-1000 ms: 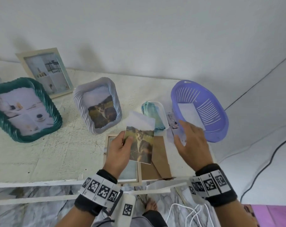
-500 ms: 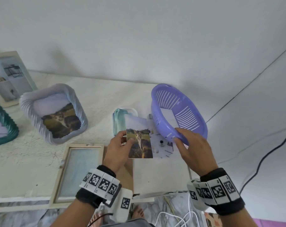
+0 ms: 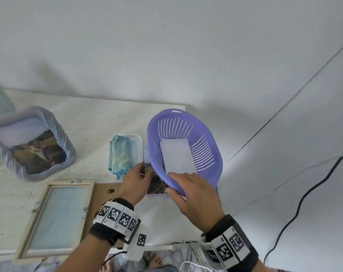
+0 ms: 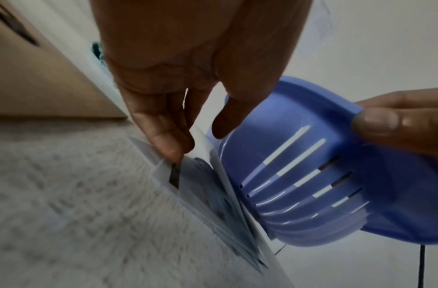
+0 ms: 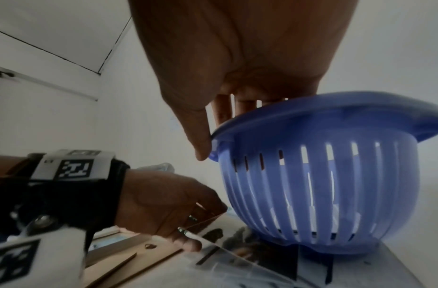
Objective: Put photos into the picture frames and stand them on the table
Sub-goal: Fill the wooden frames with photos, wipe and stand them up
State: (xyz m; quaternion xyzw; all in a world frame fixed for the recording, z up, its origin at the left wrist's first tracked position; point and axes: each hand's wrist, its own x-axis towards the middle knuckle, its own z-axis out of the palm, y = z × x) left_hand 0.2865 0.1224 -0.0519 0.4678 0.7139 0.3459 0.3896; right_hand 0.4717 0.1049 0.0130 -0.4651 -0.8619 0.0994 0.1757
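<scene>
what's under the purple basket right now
The purple basket is tilted up by the right hand gripping its rim. Beneath its raised edge the left hand pinches a cat photo, partly hidden by the basket. Anything further under is covered.

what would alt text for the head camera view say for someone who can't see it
Seen from above, the right hand grips the near rim of a tilted purple basket holding a white card, while the left hand pinches a photo partly under it. A wooden frame lies flat at left.
</scene>
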